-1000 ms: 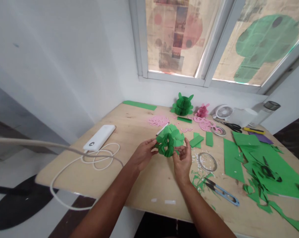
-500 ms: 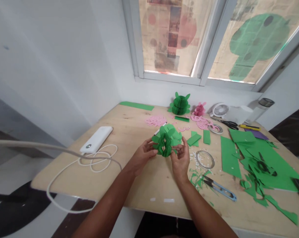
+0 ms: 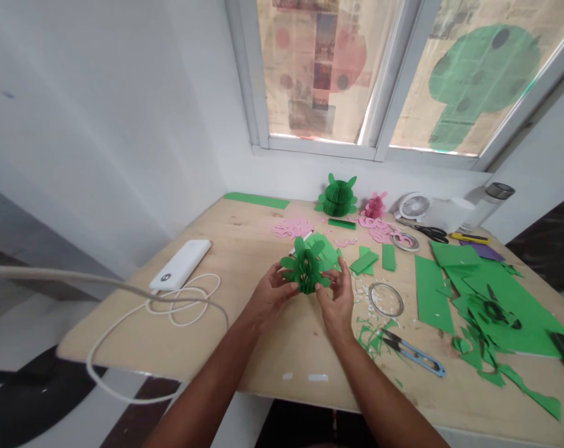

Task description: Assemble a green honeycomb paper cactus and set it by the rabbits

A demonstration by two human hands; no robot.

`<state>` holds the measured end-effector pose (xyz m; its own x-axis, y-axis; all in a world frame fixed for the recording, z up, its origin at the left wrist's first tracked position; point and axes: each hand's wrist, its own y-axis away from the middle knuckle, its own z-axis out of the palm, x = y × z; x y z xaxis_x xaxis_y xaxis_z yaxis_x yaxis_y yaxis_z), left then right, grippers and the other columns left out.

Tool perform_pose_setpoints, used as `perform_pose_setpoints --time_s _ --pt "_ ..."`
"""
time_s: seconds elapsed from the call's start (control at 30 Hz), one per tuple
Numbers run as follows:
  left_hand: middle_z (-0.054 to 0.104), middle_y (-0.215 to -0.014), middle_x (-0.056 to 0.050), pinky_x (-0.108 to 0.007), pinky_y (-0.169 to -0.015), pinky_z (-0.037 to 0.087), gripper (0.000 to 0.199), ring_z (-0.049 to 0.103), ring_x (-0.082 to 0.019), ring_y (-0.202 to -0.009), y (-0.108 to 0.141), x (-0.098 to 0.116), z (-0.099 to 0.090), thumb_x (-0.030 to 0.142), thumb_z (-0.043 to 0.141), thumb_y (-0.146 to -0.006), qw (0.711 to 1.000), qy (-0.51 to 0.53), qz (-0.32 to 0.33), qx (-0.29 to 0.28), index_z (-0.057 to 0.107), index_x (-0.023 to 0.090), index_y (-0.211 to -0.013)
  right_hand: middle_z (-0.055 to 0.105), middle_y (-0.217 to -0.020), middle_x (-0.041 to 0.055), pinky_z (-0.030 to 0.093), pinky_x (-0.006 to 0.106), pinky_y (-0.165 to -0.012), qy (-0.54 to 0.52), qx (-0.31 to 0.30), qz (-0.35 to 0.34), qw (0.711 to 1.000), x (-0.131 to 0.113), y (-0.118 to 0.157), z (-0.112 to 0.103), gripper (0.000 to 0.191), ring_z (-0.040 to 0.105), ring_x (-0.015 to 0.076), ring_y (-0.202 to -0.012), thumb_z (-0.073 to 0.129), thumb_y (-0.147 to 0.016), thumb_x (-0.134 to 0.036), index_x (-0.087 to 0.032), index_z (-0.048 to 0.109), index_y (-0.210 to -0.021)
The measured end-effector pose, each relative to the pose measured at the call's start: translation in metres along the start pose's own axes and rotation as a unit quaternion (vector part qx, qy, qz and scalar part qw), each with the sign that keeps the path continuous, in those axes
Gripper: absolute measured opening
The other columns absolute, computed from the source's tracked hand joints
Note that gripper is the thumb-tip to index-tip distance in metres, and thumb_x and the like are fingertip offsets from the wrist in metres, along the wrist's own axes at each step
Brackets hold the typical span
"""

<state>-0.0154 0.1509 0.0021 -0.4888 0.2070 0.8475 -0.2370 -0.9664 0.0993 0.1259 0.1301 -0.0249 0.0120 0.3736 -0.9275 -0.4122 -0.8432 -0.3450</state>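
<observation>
Between my two hands is a small green honeycomb paper figure (image 3: 306, 271), upright, with two ear-like flaps on top and rounded flaps at the sides. My left hand (image 3: 273, 294) pinches its left side, thumb near the bottom edge. On the other side my right hand (image 3: 335, 302) has its thumb at the lower right edge, with the fingers curled behind the right flap. Just behind the figure lie cut green paper pieces (image 3: 326, 250) and a white pen-like stick (image 3: 293, 251), partly covered.
A larger green paper figure (image 3: 338, 198) and a small pink one (image 3: 374, 205) stand at the back. Blue thread snips (image 3: 417, 356), a tape roll (image 3: 386, 300) and green sheets (image 3: 529, 305) lie to the right. A white power bank (image 3: 182, 264) with its cable is at left.
The green paper figure has been tilted upright, so its ear-like flaps now point up and its folded front faces me. Both hands still hold it, shifted slightly left.
</observation>
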Motion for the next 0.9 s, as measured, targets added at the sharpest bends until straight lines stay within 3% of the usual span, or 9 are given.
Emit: perform_pose_setpoints --time_s 0.27,0.53,0.9 --pt "0.066 -0.103 -0.006 -0.033 -0.083 0.052 0.070 0.064 -0.019 -0.090 0.0010 0.0033 0.0026 0.017 0.085 -0.055 1.000 0.000 0.021 0.018 0.056 0.021 -0.119 0.056 -0.100 0.0030 0.047 0.035 -0.084 -0.043 0.002 0.050 0.998 0.0011 -0.0002 -0.0008 0.067 0.057 0.0183 -0.093 0.066 -0.074 -0.027 -0.025 0.042 -0.137" --pt "0.067 -0.103 -0.004 -0.033 -0.085 0.051 0.071 0.064 -0.019 -0.092 0.0015 0.0040 0.0006 0.014 0.084 -0.055 1.000 0.007 0.024 0.012 0.055 0.023 -0.119 0.054 -0.093 0.0005 0.048 0.033 -0.081 -0.049 0.003 0.051 0.997 0.0046 -0.0019 -0.0017 0.066 0.057 0.0170 -0.089 0.065 -0.074 -0.030 -0.026 0.043 -0.136" --pt "0.069 -0.096 -0.002 -0.030 -0.082 0.051 0.073 0.065 -0.017 -0.087 0.0025 0.0049 0.0028 0.014 0.084 -0.055 1.000 0.002 0.021 0.014 0.053 0.023 -0.120 0.054 -0.101 0.0030 0.047 0.035 -0.084 -0.051 0.008 0.053 0.997 0.0061 -0.0035 -0.0009 0.068 0.054 0.0160 -0.088 0.066 -0.072 -0.028 -0.025 0.044 -0.137"
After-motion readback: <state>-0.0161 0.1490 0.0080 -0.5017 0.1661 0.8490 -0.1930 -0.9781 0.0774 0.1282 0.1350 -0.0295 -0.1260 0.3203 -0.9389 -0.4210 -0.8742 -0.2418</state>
